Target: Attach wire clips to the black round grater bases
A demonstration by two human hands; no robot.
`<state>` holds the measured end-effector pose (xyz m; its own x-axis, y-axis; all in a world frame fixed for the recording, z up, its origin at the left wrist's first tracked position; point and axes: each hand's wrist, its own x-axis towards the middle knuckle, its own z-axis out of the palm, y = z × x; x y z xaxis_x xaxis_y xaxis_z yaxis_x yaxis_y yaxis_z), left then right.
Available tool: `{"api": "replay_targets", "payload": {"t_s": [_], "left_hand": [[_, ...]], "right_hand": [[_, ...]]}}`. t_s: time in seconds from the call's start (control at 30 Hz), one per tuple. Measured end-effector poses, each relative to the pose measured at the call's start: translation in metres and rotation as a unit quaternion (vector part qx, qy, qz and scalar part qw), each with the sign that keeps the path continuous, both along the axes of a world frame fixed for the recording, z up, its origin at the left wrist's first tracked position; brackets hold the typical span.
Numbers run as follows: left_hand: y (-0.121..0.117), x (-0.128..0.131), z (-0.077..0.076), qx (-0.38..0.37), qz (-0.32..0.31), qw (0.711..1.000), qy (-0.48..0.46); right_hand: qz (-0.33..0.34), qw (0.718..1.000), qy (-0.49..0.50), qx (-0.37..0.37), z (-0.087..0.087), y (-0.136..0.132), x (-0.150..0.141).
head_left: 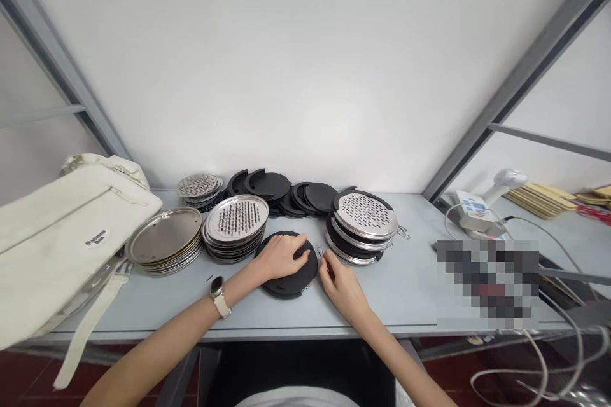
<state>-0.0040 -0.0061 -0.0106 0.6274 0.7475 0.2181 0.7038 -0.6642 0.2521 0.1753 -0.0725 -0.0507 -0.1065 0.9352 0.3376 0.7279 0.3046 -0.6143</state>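
A round black disc (292, 275) lies flat on the grey table (410, 292) in front of me. My left hand (279, 255), with a watch on its wrist, lies on top of the disc with fingers spread flat. My right hand (340, 283) is at the disc's right edge, its fingers pinched on a small metal ring (320, 252) attached there. Right of the hands stands a stack of black and steel discs topped by a perforated grater plate (365, 213).
Stacks of plain steel plates (166, 240) and perforated steel plates (236, 221) stand to the left, loose black discs (281, 189) along the wall. A cream canvas bag (57, 235) lies at far left. A white handheld scanner (482, 203) and cables are at right.
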Motion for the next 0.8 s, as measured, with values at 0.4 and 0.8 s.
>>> {"api": "replay_targets", "payload": {"t_s": [0.4, 0.8], "left_hand": [[0.000, -0.011, 0.011, -0.062, -0.142, 0.988, 0.000], [0.002, -0.007, 0.005, -0.038, -0.116, 0.992, 0.015]], "right_hand": [[0.004, 1.000, -0.022, -0.012, 0.002, 0.000, 0.001], [0.003, 0.999, -0.042, 0.000, 0.004, 0.000, 0.001]]}}
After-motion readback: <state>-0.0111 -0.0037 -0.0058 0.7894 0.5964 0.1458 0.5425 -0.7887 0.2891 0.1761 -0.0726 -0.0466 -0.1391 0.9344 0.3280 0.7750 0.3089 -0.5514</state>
